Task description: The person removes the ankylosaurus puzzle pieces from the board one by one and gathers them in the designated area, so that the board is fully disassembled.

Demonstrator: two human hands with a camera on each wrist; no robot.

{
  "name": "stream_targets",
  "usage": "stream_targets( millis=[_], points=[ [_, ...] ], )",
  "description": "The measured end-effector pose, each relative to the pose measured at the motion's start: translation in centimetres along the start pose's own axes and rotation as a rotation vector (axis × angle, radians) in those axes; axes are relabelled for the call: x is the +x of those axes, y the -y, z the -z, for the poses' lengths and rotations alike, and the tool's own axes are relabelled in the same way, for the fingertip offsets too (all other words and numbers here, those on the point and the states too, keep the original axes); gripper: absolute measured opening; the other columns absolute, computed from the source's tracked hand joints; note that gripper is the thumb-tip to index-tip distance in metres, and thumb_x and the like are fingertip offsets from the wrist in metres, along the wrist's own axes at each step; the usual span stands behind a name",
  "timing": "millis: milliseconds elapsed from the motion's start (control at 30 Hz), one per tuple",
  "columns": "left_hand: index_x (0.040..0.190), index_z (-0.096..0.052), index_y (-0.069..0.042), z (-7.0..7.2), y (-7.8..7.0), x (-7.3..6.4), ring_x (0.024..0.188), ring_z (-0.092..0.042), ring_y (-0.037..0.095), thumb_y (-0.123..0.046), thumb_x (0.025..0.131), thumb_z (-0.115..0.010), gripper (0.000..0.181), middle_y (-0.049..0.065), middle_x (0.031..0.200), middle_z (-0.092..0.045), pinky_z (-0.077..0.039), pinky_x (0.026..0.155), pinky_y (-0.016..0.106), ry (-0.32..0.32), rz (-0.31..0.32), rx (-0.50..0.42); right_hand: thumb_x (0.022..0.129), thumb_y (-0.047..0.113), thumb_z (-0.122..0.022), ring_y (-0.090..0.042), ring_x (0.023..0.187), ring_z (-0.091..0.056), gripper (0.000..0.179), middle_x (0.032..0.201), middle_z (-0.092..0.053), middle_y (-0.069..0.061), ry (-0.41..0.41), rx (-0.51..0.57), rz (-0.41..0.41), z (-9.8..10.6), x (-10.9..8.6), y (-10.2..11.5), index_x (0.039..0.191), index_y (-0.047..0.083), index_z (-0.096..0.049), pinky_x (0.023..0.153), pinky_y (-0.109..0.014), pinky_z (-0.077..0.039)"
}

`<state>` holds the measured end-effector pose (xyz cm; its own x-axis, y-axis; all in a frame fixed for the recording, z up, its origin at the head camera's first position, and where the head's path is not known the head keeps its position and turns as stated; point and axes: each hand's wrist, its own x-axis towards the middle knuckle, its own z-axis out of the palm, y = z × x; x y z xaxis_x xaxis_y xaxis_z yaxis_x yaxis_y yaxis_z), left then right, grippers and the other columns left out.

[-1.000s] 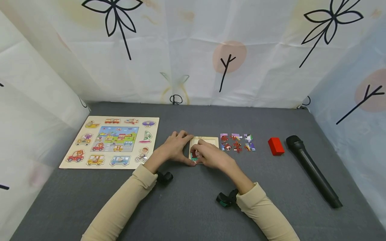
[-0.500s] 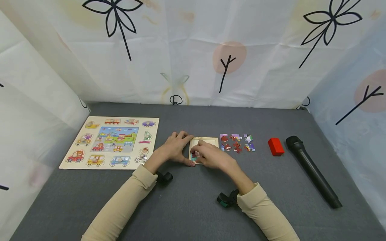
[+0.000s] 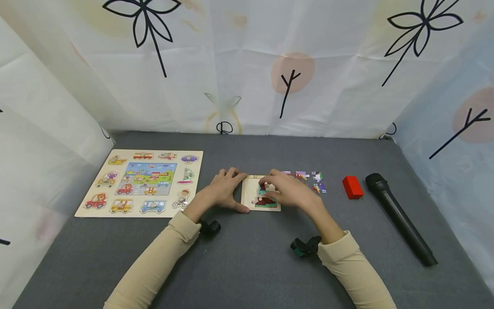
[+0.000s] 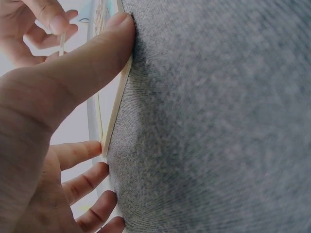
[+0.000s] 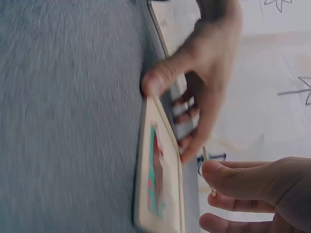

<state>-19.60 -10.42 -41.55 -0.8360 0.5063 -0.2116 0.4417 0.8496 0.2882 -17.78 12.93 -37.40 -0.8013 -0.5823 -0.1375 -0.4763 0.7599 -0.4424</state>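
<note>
A small wooden puzzle tray (image 3: pixel 251 184) lies flat at the middle of the table. My left hand (image 3: pixel 223 191) holds its left side, thumb at the near corner and fingertips at the far one. Over the tray, my right hand (image 3: pixel 291 189) pinches a thin puzzle piece (image 5: pixel 209 180) between thumb and fingers; in the right wrist view it shows edge-on, raised above the tray. Red, brown and green puzzle pieces (image 3: pixel 266 203) lie in the tray's near right part. The tray's left part is bare wood. My right hand hides part of the tray's right side.
Loose jigsaw pieces (image 3: pixel 318 188) lie right of the tray, partly behind my right hand. A large picture puzzle board (image 3: pixel 194 171) lies at the left. Further right are a red block (image 3: pixel 353 187) and a black microphone (image 3: pixel 401 221). White printed cloth (image 3: pixel 247 86) walls the table.
My right hand has moved right from the tray's near left corner, pinching a puzzle piece, and uncovers the tray's left part. My left hand stays at the tray's side.
</note>
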Motion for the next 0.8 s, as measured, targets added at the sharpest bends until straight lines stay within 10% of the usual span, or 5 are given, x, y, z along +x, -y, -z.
stream_targets(
  millis=[800],
  points=[
    [0.158, -0.037, -0.016, 0.0, 0.1, 0.0, 0.132, -0.042, 0.043, -0.064, 0.073, -0.084, 0.108, 0.018, 0.153, -0.040, -0.039, 0.110, 0.059, -0.008, -0.008, -0.011, 0.091, 0.008, -0.075, -0.021, 0.099, -0.062, 0.027, 0.111, -0.068, -0.007, -0.010, -0.097, 0.014, -0.6, -4.1, -4.2, 0.118, 0.007, -0.073, 0.089, -0.046, -0.053]
  ],
)
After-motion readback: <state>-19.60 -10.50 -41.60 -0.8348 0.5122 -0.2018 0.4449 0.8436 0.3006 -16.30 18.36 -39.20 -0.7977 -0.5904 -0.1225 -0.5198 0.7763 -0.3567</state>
